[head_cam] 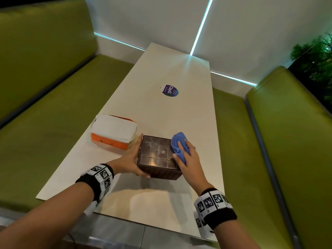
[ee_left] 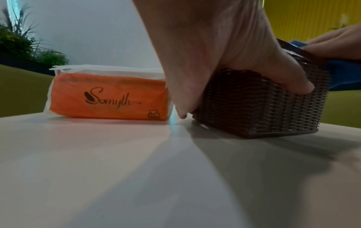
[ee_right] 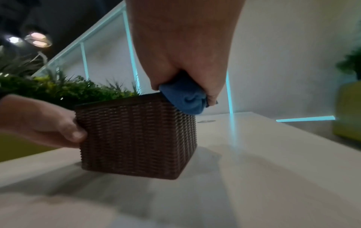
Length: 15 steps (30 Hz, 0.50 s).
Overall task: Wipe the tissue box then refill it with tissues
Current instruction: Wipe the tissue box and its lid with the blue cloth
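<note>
The left hand [head_cam: 132, 161] grips the tissue box [head_cam: 158, 157] on the table [head_cam: 161, 108] while the right hand [head_cam: 186, 157] pinches the blue cloth [head_cam: 177, 146] against its right top edge, the unwiped top lying leftward.

Left hand [head_cam: 132, 159] grips the tissue box [head_cam: 158, 157] by its side — right hand [head_cam: 186, 159] presses a bunched cloth [head_cam: 177, 145] onto its top.

Dim, soft-focus frames; cyan strip-light glare
</note>
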Motion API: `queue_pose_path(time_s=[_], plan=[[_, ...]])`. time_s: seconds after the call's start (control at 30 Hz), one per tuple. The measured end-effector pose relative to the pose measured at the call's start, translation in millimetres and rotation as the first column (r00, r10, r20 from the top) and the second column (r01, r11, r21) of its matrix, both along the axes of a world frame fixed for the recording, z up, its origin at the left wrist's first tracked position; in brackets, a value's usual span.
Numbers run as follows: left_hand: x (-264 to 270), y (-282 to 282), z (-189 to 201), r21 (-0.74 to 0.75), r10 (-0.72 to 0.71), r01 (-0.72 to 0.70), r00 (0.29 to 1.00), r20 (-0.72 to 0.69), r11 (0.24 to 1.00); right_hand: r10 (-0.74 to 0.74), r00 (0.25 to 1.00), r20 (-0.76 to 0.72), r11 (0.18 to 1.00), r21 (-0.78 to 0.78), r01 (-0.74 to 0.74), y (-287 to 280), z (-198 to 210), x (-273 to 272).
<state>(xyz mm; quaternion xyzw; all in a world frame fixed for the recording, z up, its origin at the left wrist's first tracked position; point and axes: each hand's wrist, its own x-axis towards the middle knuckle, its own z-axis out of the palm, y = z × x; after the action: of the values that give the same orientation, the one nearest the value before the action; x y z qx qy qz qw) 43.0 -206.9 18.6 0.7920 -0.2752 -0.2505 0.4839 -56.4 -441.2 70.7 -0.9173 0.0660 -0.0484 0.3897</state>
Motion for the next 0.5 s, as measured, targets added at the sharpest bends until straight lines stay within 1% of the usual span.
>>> queue_pose_path(time_s=[0.1,0.17,0.27,0.3,0.33,0.37,0.4,0.43,0.47,0.5], plan=[[1,2,-5,0.015,0.027,-0.029,0.996,0.089,0.999,0.042,0.998,-0.047,0.961,-0.272,-0.053,2,4,2],[1,3,-7,0.001,0.036,-0.036,0.992,0.121,0.999,0.110,0.991,-0.072,0.921,-0.368,-0.128,15,11,-10],[3,3,-9,-0.025,0.042,-0.039,0.988,0.148,0.999,0.303,0.944,-0.129,0.797,-0.509,-0.325,29,12,-36],[4,4,-11,-0.027,0.050,-0.047,0.990,0.134,0.999,0.334,0.934,-0.129,0.779,-0.519,-0.351,27,13,-39],[5,4,-11,-0.035,0.057,-0.053,0.993,0.107,0.998,0.330,0.936,-0.123,0.795,-0.497,-0.346,22,15,-35],[5,5,-10,-0.054,0.065,-0.061,0.995,0.077,0.997,0.280,0.953,-0.118,0.837,-0.456,-0.302,15,17,-28],[4,5,-8,-0.080,0.066,-0.061,0.996,0.059,0.995,0.204,0.974,-0.101,0.881,-0.414,-0.228,8,20,-22],[4,3,-7,-0.108,0.065,-0.059,0.996,0.054,0.992,0.126,0.988,-0.087,0.909,-0.389,-0.150,4,21,-17],[3,2,-7,-0.131,0.067,-0.059,0.996,0.058,0.990,0.077,0.993,-0.085,0.917,-0.384,-0.104,5,23,-16],[2,0,-7,-0.149,0.075,-0.065,0.995,0.063,0.987,0.068,0.993,-0.098,0.915,-0.390,-0.101,14,23,-19]])
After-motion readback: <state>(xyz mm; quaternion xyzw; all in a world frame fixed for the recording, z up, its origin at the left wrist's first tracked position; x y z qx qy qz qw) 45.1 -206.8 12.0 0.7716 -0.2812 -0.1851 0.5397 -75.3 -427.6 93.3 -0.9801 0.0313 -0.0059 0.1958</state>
